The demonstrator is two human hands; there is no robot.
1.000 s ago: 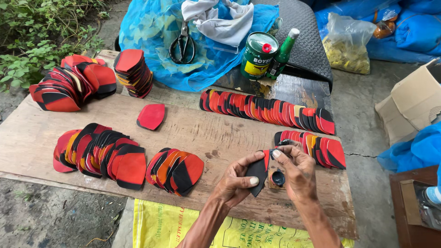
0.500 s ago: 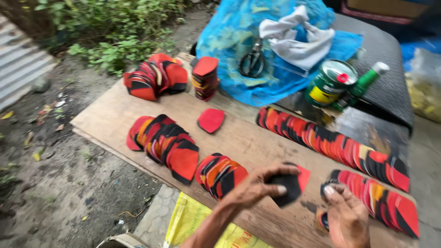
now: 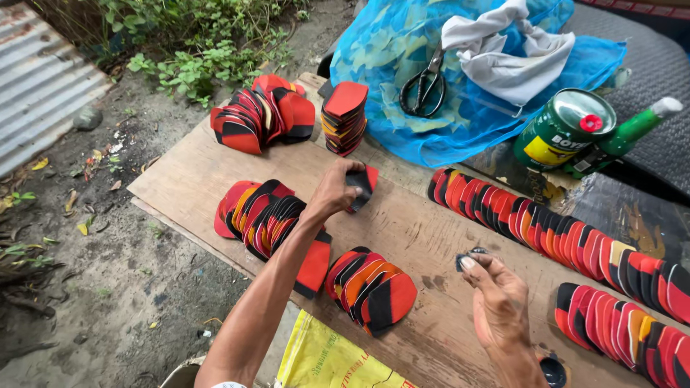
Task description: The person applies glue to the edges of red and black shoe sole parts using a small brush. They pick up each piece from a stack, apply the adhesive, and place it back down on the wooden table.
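Observation:
My left hand (image 3: pixel 336 192) reaches forward over the wooden board (image 3: pixel 194 172) and grips a black piece (image 3: pixel 357 181), pressing it down onto a single red piece (image 3: pixel 369 177) lying there. My right hand (image 3: pixel 496 294) hovers over the board nearer to me, pinching a small dark pad (image 3: pixel 466 257) between its fingertips. Fanned groups of red and black cut pieces (image 3: pixel 262 212) lie under my left forearm, and another fan (image 3: pixel 370 287) sits between my hands.
A long overlapping row of red and black pieces (image 3: pixel 553 233) runs to the right. Two stacks (image 3: pixel 262 118) stand at the board's far end. Scissors (image 3: pixel 425 85), a white cloth (image 3: pixel 503 50), a green tin (image 3: pixel 564 129) and a green bottle (image 3: pixel 632 129) lie beyond. Dirt ground at left.
My left hand has carried the black piece forward from beside my right hand and set it on the single red piece. My right hand stayed near me with the pad. The view swung left.

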